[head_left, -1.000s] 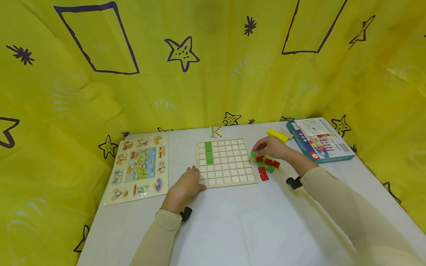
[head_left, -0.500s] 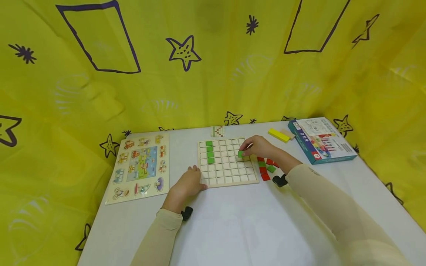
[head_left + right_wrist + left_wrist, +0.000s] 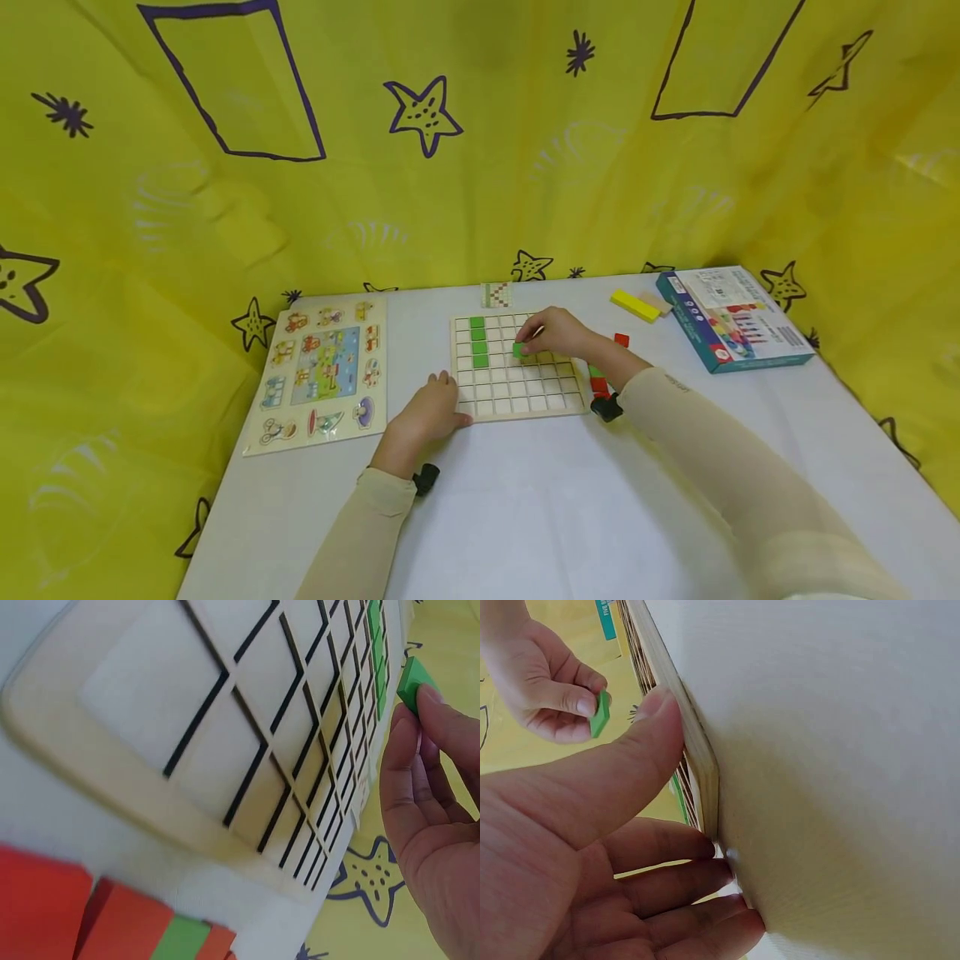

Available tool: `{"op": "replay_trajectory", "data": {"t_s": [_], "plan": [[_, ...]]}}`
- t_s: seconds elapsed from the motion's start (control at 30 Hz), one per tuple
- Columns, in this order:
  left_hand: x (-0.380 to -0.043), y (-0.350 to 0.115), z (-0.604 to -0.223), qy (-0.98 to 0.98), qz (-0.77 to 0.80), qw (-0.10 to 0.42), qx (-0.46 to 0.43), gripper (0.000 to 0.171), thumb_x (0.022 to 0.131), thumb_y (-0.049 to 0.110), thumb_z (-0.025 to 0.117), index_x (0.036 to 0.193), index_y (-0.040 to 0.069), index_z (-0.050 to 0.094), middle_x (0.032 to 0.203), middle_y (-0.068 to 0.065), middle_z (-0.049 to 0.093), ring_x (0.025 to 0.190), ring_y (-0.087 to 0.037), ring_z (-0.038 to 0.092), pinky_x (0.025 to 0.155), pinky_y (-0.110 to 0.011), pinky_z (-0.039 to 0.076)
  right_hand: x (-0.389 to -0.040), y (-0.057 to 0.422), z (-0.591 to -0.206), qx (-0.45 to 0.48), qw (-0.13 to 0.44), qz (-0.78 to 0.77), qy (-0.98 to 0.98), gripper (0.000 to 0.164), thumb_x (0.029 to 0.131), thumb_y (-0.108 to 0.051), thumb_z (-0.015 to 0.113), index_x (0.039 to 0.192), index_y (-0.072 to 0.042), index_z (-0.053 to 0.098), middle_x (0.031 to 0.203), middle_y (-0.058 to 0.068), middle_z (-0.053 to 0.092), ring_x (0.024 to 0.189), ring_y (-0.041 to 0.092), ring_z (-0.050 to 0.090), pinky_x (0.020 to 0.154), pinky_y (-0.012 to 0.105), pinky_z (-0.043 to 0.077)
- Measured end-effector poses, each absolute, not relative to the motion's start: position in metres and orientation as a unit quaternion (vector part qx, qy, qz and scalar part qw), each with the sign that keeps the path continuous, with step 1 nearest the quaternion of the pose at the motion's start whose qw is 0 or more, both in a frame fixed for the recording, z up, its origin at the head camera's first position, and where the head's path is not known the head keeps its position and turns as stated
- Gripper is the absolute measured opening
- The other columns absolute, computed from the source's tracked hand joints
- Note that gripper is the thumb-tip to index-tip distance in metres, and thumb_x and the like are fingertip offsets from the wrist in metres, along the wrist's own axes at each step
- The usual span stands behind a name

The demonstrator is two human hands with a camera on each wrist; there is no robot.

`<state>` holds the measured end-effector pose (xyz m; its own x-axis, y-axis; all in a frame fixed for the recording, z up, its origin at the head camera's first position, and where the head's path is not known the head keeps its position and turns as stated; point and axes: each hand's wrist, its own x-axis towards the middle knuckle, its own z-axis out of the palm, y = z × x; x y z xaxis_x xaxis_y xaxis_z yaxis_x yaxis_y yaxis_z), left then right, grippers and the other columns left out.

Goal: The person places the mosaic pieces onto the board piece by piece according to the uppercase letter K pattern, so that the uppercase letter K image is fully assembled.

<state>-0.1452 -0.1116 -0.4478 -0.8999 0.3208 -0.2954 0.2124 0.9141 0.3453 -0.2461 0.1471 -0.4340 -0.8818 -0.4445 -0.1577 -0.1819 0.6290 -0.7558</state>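
Note:
My right hand [image 3: 558,331] pinches a small green square tile [image 3: 518,351] between thumb and fingertips, held over the wooden grid board [image 3: 521,407]. The right wrist view shows the same tile [image 3: 415,681] tilted above the cells. Several green tiles [image 3: 479,347] lie in a column in the board's second row of cells from the left. My left hand [image 3: 429,410] rests at the board's near-left corner. In the left wrist view its thumb [image 3: 649,739] lies along one board edge, and its loosely extended fingers [image 3: 675,889] touch the table beside the other.
Loose red tiles [image 3: 37,904] and green ones lie right of the board, partly hidden by my right arm. A small pattern card [image 3: 497,295] lies behind it. A yellow bar [image 3: 635,306] and a box [image 3: 738,321] stand back right; a picture puzzle [image 3: 258,443] lies left.
My right hand has carried the green tile leftward from the loose pile to over the middle of the board. The left hand has stayed at the corner.

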Motion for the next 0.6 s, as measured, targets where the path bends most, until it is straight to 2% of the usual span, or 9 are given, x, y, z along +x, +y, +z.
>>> {"op": "replay_trajectory", "data": {"t_s": [0.27, 0.6], "plan": [[-0.147, -0.112, -0.447, 0.964, 0.143, 0.175, 0.139, 0.08, 0.094, 0.031, 0.073, 0.146, -0.017, 0.036, 0.155, -0.033, 0.031, 0.144, -0.047, 0.029, 0.116, -0.049, 0.032, -0.247, 0.126, -0.442, -0.198, 0.173, -0.398, 0.879, 0.01, 0.086, -0.009, 0.08, 0.096, -0.007, 0.078, 0.093, 0.002, 0.072, 0.087, 0.019, 0.06, 0.076, 0.029, 0.052], [-0.147, -0.113, -0.446, 0.963, 0.14, 0.173, 0.149, 0.08, 0.094, 0.032, 0.073, 0.145, -0.019, 0.037, 0.153, -0.034, 0.033, 0.143, -0.049, 0.03, 0.116, -0.05, 0.032, -0.245, 0.104, -0.444, -0.227, 0.167, -0.382, 0.88, 0.012, 0.086, -0.009, 0.08, 0.097, -0.003, 0.079, 0.09, 0.001, 0.075, 0.083, 0.014, 0.064, 0.077, 0.028, 0.054]]}}
